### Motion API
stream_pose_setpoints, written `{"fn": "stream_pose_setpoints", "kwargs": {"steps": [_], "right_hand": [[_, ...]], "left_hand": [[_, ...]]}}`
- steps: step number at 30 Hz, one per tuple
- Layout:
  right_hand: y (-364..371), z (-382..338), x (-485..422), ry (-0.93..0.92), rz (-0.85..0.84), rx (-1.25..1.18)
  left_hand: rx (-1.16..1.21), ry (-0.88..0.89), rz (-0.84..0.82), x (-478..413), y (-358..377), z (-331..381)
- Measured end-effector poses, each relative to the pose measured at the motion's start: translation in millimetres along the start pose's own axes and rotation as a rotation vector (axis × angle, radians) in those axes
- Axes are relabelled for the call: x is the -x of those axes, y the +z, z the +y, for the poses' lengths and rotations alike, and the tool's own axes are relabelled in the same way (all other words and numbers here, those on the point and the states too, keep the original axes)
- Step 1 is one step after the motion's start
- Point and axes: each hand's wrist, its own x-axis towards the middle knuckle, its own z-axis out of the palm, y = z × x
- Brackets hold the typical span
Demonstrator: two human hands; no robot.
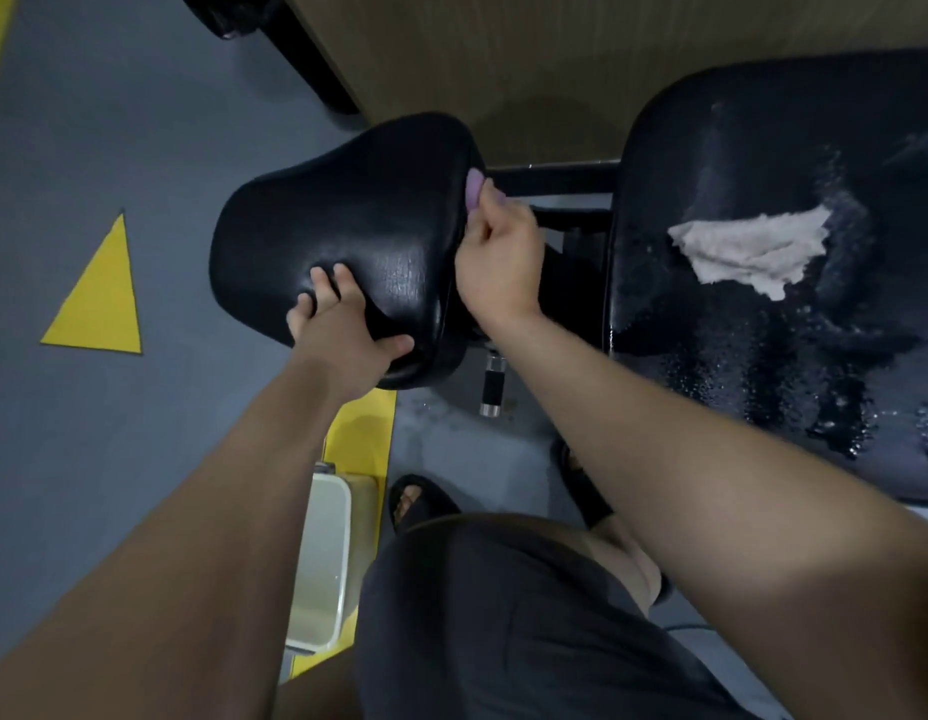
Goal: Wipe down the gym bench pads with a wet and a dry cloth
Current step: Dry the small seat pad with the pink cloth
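Observation:
A small black seat pad sits in the middle of the view. My left hand rests on its near edge, fingers spread on top and thumb along the rim. My right hand grips a small purple cloth and holds it against the pad's right edge; most of the cloth is hidden in my fist. To the right lies the long black bench pad, wet with droplets and streaks. A crumpled beige cloth lies on it, apart from both hands.
The bench's black frame bar joins the two pads, and a chrome adjustment knob hangs below. A white bucket stands on the grey floor by my left foot. Yellow floor markings lie to the left, a wooden platform behind.

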Motion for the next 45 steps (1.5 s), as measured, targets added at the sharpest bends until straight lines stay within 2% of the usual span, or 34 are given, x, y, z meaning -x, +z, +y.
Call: {"fn": "stream_pose_setpoints", "kwargs": {"steps": [2,6,7,10,12,17,21,24,27,30,32,34,37,40,45], "right_hand": [[-0.3,3.6,45.1,-0.017,0.002,-0.045],[-24.2,15.8,113.8,-0.048,-0.227,-0.062],[-24.7,15.0,103.4,-0.056,-0.212,-0.062],[-14.4,13.2,64.2,0.007,-0.03,0.005],[-8.5,13.5,72.6,0.049,-0.004,0.042],[-18.6,20.2,134.0,0.181,-0.248,-0.086],[-8.3,16.5,105.4,0.194,-0.115,-0.029],[-4.1,11.2,65.1,0.093,-0.052,0.02],[-2.1,7.7,24.1,0.083,-0.089,0.093],[2.7,11.7,-2.3,0.21,-0.083,0.008],[5.4,11.6,8.3,0.254,-0.065,-0.005],[5.0,17.1,42.0,0.217,-0.075,-0.001],[-2.3,27.3,81.1,0.213,-0.205,0.006],[-1.0,21.4,50.0,0.272,-0.202,0.022],[8.4,2.1,-4.6,0.321,-0.157,-0.085]], "left_hand": [[0.013,0.005,0.003,-1.1,0.7,0.2],[0.031,0.002,0.006,-0.4,2.2,-2.6],[0.031,0.004,0.006,0.3,2.3,-3.1],[0.029,0.011,-0.001,1.1,0.8,-2.7],[0.033,0.012,-0.003,1.4,-1.0,-1.6],[0.022,0.012,0.004,0.5,-0.9,-1.5],[0.007,0.008,0.005,-3.4,0.1,-2.3],[-0.003,-0.001,-0.002,-5.0,-0.6,-3.4],[-0.019,0.0,-0.008,-2.8,-6.1,0.0],[-0.027,-0.008,-0.016,2.0,-13.1,3.7],[-0.016,-0.019,-0.037,5.4,-14.8,5.4],[-0.011,-0.024,-0.049,7.8,-15.5,7.2],[0.0,-0.03,-0.061,9.5,-19.1,8.3],[0.046,-0.024,-0.076,11.4,-28.8,9.9],[0.112,0.026,-0.043,4.5,-46.5,15.7]]}}
